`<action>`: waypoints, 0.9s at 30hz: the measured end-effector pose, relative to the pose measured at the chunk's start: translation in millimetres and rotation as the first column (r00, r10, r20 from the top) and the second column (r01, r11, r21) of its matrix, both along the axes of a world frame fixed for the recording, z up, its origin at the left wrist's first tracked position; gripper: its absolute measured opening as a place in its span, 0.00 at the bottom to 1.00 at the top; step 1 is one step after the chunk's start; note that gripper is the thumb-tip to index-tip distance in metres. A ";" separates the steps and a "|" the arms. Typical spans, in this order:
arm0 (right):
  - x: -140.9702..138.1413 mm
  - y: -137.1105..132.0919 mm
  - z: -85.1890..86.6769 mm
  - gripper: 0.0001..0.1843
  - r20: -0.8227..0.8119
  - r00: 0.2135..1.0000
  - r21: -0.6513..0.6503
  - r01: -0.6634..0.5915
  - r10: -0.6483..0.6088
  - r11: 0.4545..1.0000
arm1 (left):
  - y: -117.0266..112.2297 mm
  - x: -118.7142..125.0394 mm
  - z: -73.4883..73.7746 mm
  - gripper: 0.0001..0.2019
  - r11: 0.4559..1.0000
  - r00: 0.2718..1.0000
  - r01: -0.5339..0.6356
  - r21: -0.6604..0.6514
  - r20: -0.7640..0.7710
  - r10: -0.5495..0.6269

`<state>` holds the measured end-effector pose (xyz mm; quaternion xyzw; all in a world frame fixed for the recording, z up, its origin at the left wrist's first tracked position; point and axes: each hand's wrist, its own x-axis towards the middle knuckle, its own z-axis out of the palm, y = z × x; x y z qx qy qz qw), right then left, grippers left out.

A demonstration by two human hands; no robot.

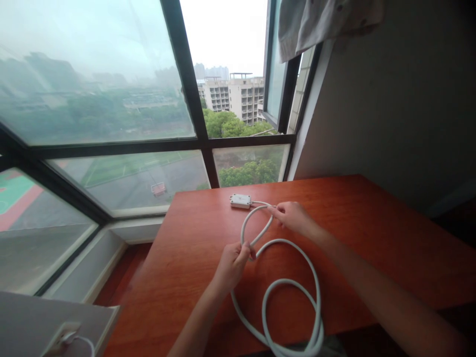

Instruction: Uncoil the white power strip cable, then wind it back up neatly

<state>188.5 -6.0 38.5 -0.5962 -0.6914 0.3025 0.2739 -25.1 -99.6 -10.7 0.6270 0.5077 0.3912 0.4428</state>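
A thick white cable [316,277] lies in loose loops on the reddish-brown table, running down past its near edge. My left hand [235,263] pinches the cable where a small loop crosses itself. At the upper right of that same loop, my right hand [292,216] grips the cable between thumb and fingers. A white rectangular box [240,200], joined to the cable's thin end, rests on the table beyond both hands. The fingers partly cover the cable at each grip.
The wooden table [178,277] reaches to a window with dark frames [206,144]. One window panel [275,64] stands open, with cloth [327,22] hanging above. At lower left, a plug [69,338] with a white cord sits in a wall socket. A grey wall [386,114] rises at right.
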 end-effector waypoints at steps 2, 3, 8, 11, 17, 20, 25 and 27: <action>-5.3 -1.6 -9.8 0.13 -0.369 0.927 -0.291 -0.047 -0.066 0.956 | -0.7 2.6 2.3 0.24 1.000 0.999 0.008 -0.009 0.049 -0.008; -8.6 -1.9 -13.3 0.08 -0.538 0.830 -0.389 -0.089 -0.148 0.917 | -1.1 3.8 3.5 0.24 1.000 0.997 0.014 -0.010 0.073 -0.013; -22.0 2.9 -14.5 0.08 -0.833 0.256 -0.540 -0.177 -0.491 0.823 | -2.0 6.2 5.2 0.24 1.000 0.985 -0.025 0.006 0.170 0.024; -23.8 10.2 -9.4 0.08 -0.851 0.116 -0.524 -0.222 -0.511 0.822 | -1.5 4.3 3.6 0.26 0.994 0.973 -0.103 0.034 0.210 0.094; -30.1 18.6 -1.2 0.05 -0.851 0.061 -0.526 -0.079 -0.522 0.847 | 1.4 6.8 5.2 0.25 0.966 0.964 -0.229 0.118 0.161 0.209; -32.3 20.4 9.2 0.06 -0.862 0.058 -0.507 -0.063 -0.504 0.860 | 7.0 8.7 9.9 0.25 0.949 0.957 -0.274 0.159 0.143 0.252; -24.0 28.5 30.2 0.09 -0.875 0.083 -0.484 -0.193 -0.478 0.853 | 20.0 6.3 26.3 0.23 0.915 0.955 -0.297 0.275 0.080 0.286; -19.7 32.0 32.7 0.09 -0.867 0.116 -0.499 -0.215 -0.485 0.840 | 24.6 6.2 33.6 0.22 0.889 0.955 -0.288 0.356 0.034 0.295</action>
